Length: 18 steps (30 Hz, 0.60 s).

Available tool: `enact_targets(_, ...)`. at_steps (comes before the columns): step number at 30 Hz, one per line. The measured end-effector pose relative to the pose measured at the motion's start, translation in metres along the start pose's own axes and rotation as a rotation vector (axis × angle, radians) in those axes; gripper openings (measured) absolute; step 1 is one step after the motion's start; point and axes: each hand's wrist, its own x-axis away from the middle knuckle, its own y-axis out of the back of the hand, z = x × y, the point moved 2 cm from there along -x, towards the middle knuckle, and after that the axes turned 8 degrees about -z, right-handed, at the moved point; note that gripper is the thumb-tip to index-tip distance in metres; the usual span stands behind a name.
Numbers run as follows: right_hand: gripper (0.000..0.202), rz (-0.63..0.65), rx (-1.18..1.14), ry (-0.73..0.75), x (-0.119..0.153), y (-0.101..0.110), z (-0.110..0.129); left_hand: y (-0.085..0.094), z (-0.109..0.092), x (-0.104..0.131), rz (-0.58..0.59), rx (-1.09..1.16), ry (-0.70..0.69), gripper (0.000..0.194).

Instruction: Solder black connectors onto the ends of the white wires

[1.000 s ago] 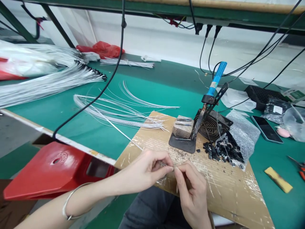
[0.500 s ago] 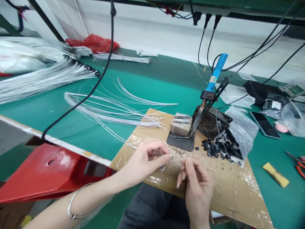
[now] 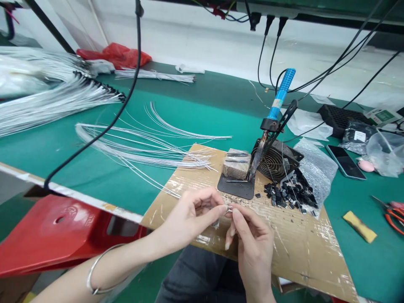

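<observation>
My left hand (image 3: 200, 212) is closed, thumb and forefinger pinched on a small silvery piece (image 3: 229, 208) too small to name. From the other side my right hand (image 3: 254, 235) pinches at the same piece, so the fingertips nearly meet. A scrap of something clear shows under my left palm. Thin white wires (image 3: 167, 189) run up to the back of my left hand; whether it holds one is hidden. Both hands are above a cardboard sheet (image 3: 299, 248). Beyond them a blue-handled soldering iron (image 3: 282, 93) leans in its stand, beside a block with metallic sticks (image 3: 236, 164).
Small black parts (image 3: 288, 192) spill from a bubble bag (image 3: 322, 162) by a round-grilled fan (image 3: 271, 162). A phone (image 3: 346, 162), yellow sponge (image 3: 360, 226) and orange-handled pliers (image 3: 393, 216) lie right. Left are wire bundles (image 3: 57, 101), a hanging black cable (image 3: 132, 88) and a red stool (image 3: 57, 231).
My right hand has moved left and up to meet the left fingertips, and its thumb and finger now close at the small piece. The view has shifted slightly.
</observation>
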Motion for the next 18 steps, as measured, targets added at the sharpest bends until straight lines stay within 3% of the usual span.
enact_targets(6, 0.014, 0.005, -0.042, -0.028, 0.0008, -0.0013, 0.0011, -0.0042, 0.0000, 0.0043, -0.004, 0.040, -0.011, 0.023)
enact_targets(18, 0.017, 0.056, -0.071, -0.136, -0.0039, 0.0010, 0.0104, -0.0039, 0.0073, 0.0074, 0.031, -0.090, -0.006, 0.028)
